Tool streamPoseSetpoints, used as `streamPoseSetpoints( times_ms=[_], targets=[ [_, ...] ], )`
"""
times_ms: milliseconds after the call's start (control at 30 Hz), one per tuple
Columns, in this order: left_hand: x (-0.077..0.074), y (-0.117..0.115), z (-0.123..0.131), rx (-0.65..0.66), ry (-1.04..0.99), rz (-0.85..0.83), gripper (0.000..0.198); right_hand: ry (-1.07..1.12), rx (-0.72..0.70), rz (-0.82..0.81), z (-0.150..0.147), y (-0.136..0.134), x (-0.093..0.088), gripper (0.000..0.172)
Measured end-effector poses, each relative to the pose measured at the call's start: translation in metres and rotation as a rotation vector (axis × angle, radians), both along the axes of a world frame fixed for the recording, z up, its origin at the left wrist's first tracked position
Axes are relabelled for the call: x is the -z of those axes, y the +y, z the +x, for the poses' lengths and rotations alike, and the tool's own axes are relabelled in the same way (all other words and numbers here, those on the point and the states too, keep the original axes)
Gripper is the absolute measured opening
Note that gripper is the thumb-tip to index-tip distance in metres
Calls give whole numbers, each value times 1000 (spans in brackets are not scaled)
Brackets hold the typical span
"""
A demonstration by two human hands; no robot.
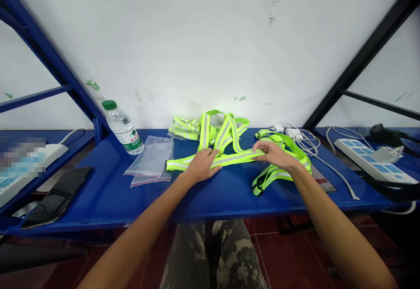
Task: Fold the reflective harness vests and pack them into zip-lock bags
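A neon-yellow reflective strap vest (234, 160) with silver stripes lies on the blue table, its lower band stretched sideways and its loops trailing toward the wall. My left hand (204, 165) is closed over the band near its left end, fingers curled down on it. My right hand (271, 153) pinches the band's right part between thumb and fingers. Beside and partly behind my right wrist lies a second reflective vest (275, 175) with black buckles, loosely heaped. Behind the first vest, a bagged bundle of the same yellow straps (183, 128) rests against the wall.
Clear zip bags (151, 157) lie left of my left hand, near a water bottle (123, 127) with a green cap. White cables and chargers (303, 138) sit at the back right. A phone (57, 197) is at far left; power strips (376, 160) flank the table.
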State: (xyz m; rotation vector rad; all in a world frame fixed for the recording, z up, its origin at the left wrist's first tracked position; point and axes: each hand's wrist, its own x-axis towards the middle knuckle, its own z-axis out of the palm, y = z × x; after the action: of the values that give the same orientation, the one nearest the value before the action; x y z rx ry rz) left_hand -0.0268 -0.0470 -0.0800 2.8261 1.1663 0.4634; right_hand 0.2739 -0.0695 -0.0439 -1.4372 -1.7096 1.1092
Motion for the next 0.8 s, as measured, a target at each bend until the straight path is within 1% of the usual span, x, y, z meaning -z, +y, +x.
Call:
streamPoseSetpoints(
  times_ms=[67,167,233,300,367,400,467,500,533,567,600,667,733,767,800],
  targets=[
    [0,2,-1,28,7,32,45,6,-29,-11,4,-1,-7,34],
    [-1,7,-7,21,8,70,44,-23,-90,-30,9,-5,-13,39],
    [-3,9,-9,-41,38,96,46,-23,-62,-41,8,-7,-16,43],
    [-5,6,-5,-99,57,103,48,21,1,-42,-1,-9,-19,41],
    [-8,-3,8,-77,-12,68,43,121,55,-24,-17,-10,-23,36],
    [-10,-9,18,-35,-82,39,46,186,70,-11,-27,-10,-27,35],
    [-17,-20,41,29,-274,-27,76,326,93,53,-48,-10,-36,35],
    [-21,-23,53,33,-371,-59,80,384,102,103,-57,-11,-41,36],
    [-25,-24,63,4,-485,-88,69,427,102,154,-66,-12,-46,38],
    [-31,-23,72,-18,-574,-125,52,456,104,213,-72,-14,-49,40],
    [-36,-19,79,-43,-653,-162,41,469,115,283,-77,-16,-51,44],
    [-49,-6,88,-133,-872,-254,32,454,201,452,-83,-22,-48,56],
    [-66,8,91,-241,-1195,-405,30,398,335,580,-88,-30,-33,71],
    [-76,14,92,-277,-1370,-504,32,359,386,590,-92,-33,-22,81],
    [-87,19,93,-293,-1528,-601,34,316,390,545,-97,-36,-10,92]
  ],
)
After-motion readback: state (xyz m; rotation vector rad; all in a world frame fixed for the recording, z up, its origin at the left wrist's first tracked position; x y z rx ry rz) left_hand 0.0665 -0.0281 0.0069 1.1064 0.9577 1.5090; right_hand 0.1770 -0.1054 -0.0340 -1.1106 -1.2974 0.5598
